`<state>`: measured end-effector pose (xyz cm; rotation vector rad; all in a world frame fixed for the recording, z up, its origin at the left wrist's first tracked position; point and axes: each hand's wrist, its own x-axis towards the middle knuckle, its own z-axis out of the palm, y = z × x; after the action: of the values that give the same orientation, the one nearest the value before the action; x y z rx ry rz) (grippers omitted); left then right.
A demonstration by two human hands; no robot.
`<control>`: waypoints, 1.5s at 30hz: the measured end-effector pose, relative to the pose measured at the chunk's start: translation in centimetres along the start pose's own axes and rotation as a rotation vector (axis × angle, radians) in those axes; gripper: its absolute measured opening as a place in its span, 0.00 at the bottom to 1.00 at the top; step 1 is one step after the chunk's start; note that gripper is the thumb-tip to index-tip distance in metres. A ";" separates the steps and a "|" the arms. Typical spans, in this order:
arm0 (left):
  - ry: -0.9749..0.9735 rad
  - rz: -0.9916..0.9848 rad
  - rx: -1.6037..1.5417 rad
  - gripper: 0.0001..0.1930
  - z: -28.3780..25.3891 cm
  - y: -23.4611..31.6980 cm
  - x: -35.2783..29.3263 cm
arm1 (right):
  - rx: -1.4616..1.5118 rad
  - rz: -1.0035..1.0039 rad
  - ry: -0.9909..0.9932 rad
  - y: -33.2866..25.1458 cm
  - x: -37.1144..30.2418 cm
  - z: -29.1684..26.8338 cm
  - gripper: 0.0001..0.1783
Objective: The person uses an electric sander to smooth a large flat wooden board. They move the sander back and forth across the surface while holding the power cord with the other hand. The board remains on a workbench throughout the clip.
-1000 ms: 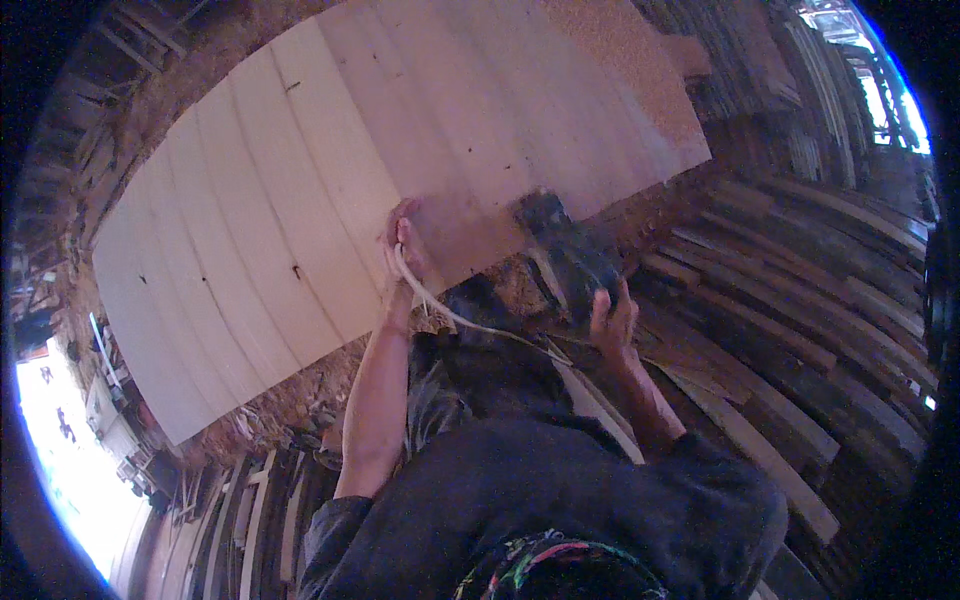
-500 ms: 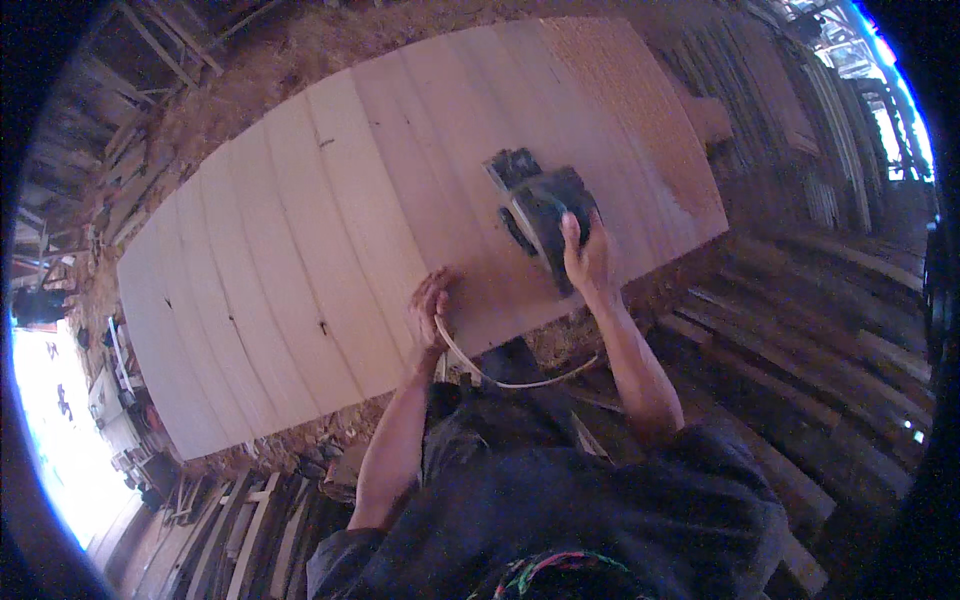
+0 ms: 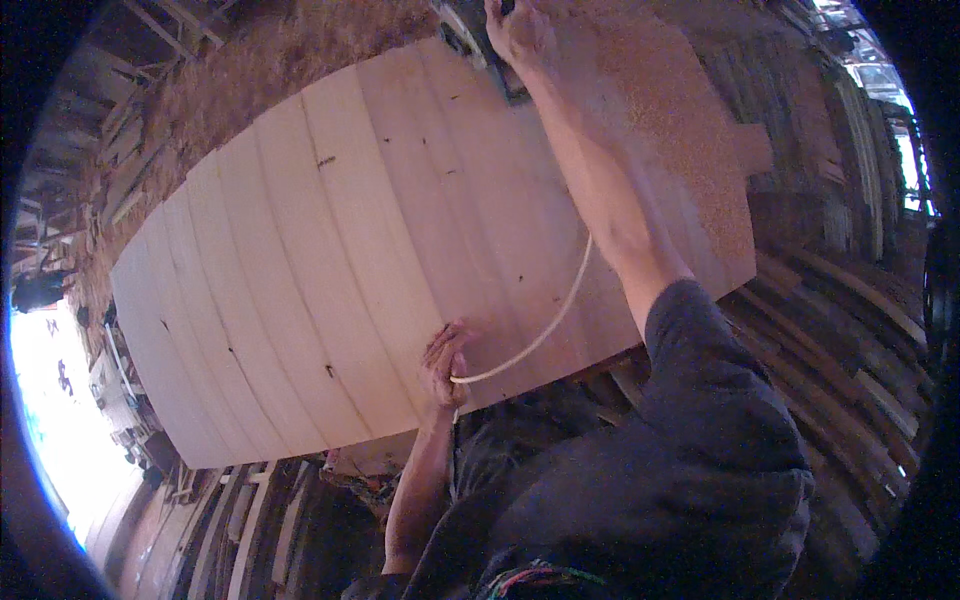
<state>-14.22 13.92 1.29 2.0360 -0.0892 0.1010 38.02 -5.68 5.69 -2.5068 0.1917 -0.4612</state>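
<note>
A large pale panel of joined wooden boards [image 3: 290, 270] lies in front of me, with dark knots and marks on it. At its far edge a dark corded power tool, which looks like an electric hand planer [image 3: 465, 35], rests partly beyond the top of the picture. My right hand [image 3: 520, 38] grips its handle with the arm stretched far forward. Near the close edge my left hand [image 3: 444, 362] is closed around the pale power cord [image 3: 545, 335], just above the boards. The cord curves from there across the panel and passes under my right forearm.
Wood shavings [image 3: 230, 85] cover the ground beyond the panel. Long planks [image 3: 850, 370] are stacked on the right, and more timber strips [image 3: 235, 530] lie at the lower left. A rougher, grainier area [image 3: 690, 140] covers the panel's right end.
My right hand has pushed the tool from mid-panel to the far edge, slightly left. The cord has swung up over the boards. My left hand sits slightly lower in view, still on the cord.
</note>
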 end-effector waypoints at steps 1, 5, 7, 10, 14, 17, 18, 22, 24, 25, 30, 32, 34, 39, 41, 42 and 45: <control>0.030 -0.006 0.004 0.20 0.1 -0.4 -0.4 | -0.041 0.029 -0.032 -1.4 1.0 -0.2 0.40; 0.091 -0.056 -0.026 0.21 1.1 -2.1 -1.9 | -0.044 0.022 -0.114 -0.6 -1.0 -1.8 0.37; 0.090 -0.060 -0.106 0.22 1.3 -2.5 -1.8 | -0.037 0.007 -0.120 0.5 -3.6 -3.6 0.36; 0.108 -0.068 -0.130 0.23 2.0 -3.6 -1.8 | -0.029 -0.001 -0.083 2.7 -8.9 -8.5 0.33; 0.061 0.012 -0.087 0.26 1.0 -1.4 0.2 | 0.260 -0.072 -0.005 6.7 -21.5 -16.1 0.33; 0.111 -0.175 -0.350 0.29 0.9 -2.9 -1.5 | 0.387 0.008 -0.120 7.4 -34.2 -24.6 0.29; 0.100 -0.180 -0.401 0.30 1.3 -2.4 -1.2 | 0.344 0.074 -0.100 9.5 -38.9 -26.8 0.27; 0.270 -0.306 -0.881 0.30 5.4 -4.3 -4.8 | 0.158 0.137 -0.054 13.7 -55.2 -36.5 0.21; 0.181 -0.568 -1.149 0.30 5.4 1.9 -4.9 | -0.005 0.132 -0.081 15.2 -59.5 -39.3 0.22; 0.132 -0.627 -1.293 0.30 5.8 3.5 -5.3 | 0.029 0.178 -0.104 15.6 -59.7 -39.4 0.23; 0.038 -0.626 -1.199 0.31 8.2 6.0 -1.9 | -0.097 0.133 -0.034 17.8 -57.5 -36.3 0.23; 0.074 -0.555 -0.926 0.34 9.4 5.7 1.0 | -0.101 0.141 -0.060 17.9 -53.6 -34.2 0.22; -0.005 -0.229 -0.592 0.35 8.6 4.6 3.0 | -0.027 0.131 -0.085 16.1 -48.1 -32.2 0.22; -0.012 -0.116 -0.362 0.34 9.5 3.0 3.9 | 0.196 0.024 -0.002 12.4 -34.3 -25.3 0.25; -0.078 -0.209 -0.333 0.32 9.6 2.4 2.9 | 0.250 0.067 -0.034 11.8 -28.6 -21.7 0.27; -0.105 -0.242 -0.309 0.31 9.6 2.1 2.5 | 0.208 0.034 -0.009 11.7 -25.7 -20.0 0.29; -0.109 -0.220 -0.246 0.29 9.7 2.1 2.5 | 0.017 0.012 0.006 9.3 -17.5 -16.3 0.30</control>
<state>-11.69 4.23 -0.92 1.7914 0.0521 -0.1526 15.40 -17.67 8.06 -2.4870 0.2041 -0.4634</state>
